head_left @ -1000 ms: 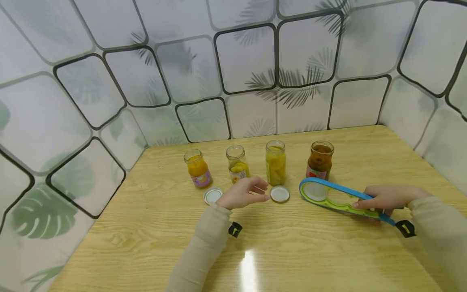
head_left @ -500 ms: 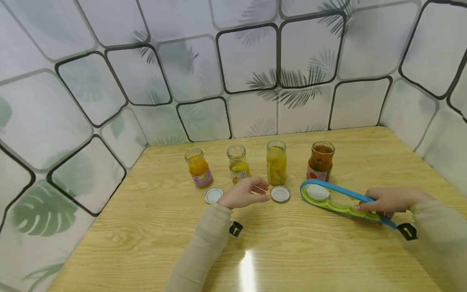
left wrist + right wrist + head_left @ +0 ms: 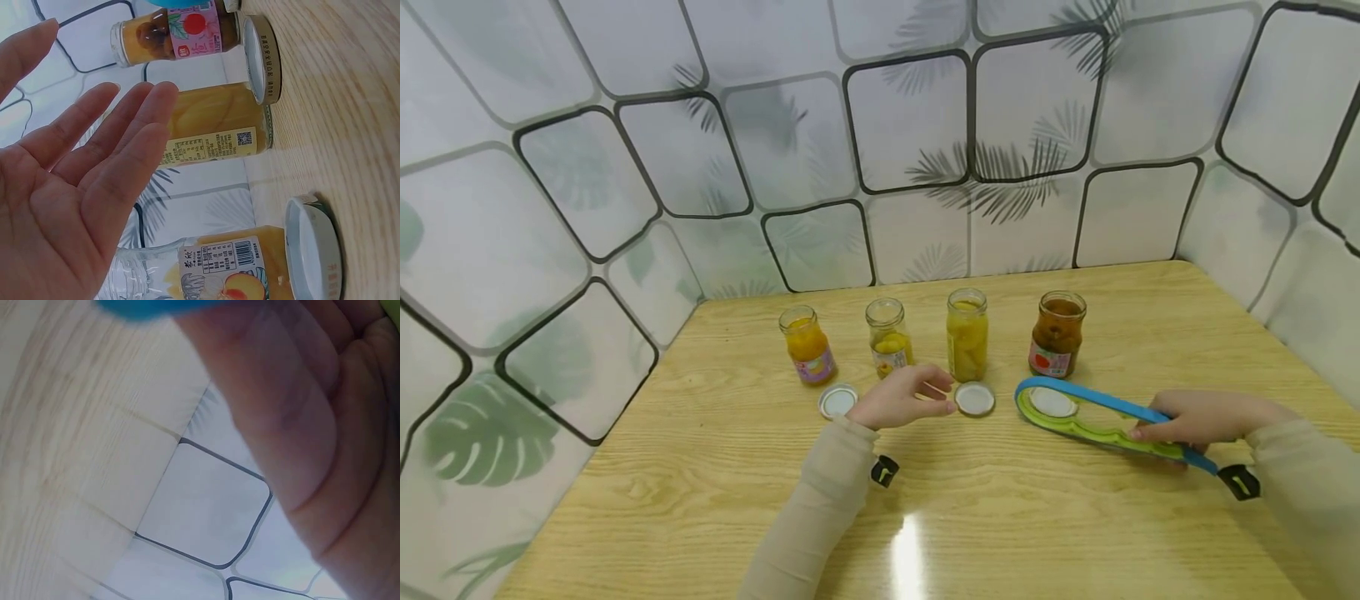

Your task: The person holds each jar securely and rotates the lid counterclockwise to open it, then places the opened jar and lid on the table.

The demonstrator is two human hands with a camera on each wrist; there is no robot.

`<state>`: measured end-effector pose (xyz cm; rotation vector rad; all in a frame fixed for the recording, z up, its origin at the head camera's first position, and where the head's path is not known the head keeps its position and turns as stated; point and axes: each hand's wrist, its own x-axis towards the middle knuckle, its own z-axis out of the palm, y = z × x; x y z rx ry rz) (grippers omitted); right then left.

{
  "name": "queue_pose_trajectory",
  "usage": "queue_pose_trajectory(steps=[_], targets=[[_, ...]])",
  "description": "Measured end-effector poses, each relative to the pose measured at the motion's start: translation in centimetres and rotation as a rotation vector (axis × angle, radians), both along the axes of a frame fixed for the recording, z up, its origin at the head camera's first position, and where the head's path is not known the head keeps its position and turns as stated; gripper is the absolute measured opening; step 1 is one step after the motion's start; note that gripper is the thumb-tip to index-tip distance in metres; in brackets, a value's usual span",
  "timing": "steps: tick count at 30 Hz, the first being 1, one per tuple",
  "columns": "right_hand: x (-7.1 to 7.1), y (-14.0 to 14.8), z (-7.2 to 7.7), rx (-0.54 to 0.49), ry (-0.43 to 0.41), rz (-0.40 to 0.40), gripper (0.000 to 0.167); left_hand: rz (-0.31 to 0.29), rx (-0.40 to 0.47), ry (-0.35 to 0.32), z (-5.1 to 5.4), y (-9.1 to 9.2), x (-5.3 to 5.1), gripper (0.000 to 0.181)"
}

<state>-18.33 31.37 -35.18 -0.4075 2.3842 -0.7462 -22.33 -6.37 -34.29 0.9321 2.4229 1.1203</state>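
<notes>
My right hand (image 3: 1213, 417) grips the handle end of a blue and green jar opener (image 3: 1093, 394), its loop pointing left. A lid (image 3: 1052, 402) shows through the loop; I cannot tell whether they touch. Behind it stands an uncapped jar of dark red fruit (image 3: 1057, 337). My left hand (image 3: 902, 398) holds nothing, fingers loosely bent, between two lids: a left one (image 3: 838, 402) and a right one (image 3: 975, 399). In the left wrist view, its palm (image 3: 56, 219) faces the camera beside a tall jar of yellow fruit (image 3: 212, 115) and a peach jar (image 3: 228, 269).
An open jar of orange fruit (image 3: 814, 364) stands at the row's left end. Another lid (image 3: 312, 250) lies before the peach jar in the left wrist view. Patterned wall covering (image 3: 917, 233) borders the wooden table (image 3: 1000, 517) behind and at the sides.
My right hand and the jar opener have shifted slightly toward me, so more of the dark red jar's label shows. The left hand, jars and lids stay where they were.
</notes>
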Motion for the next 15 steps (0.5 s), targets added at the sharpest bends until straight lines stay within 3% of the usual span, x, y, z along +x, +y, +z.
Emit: queue_pose_trajectory(steps=[5,9,12,15], targets=[[0.2,-0.2,0.2,-0.055,0.051,0.099,0.029,0.002,-0.002,-0.003,0.0,0.0,0.0,0.039],[0.5,-0.4,0.8,-0.102,0.19,0.174,0.026,0.002,0.001,-0.007,0.1,-0.1,0.1,0.038],[0.8,-0.5,1.7,-0.09,0.352,0.156,0.02,0.005,0.0,-0.002,0.1,-0.1,0.1,0.038],[1.2,-0.6,2.6,-0.039,0.531,0.061,0.016,0.009,-0.002,0.0,0.1,-0.1,0.1,0.039]])
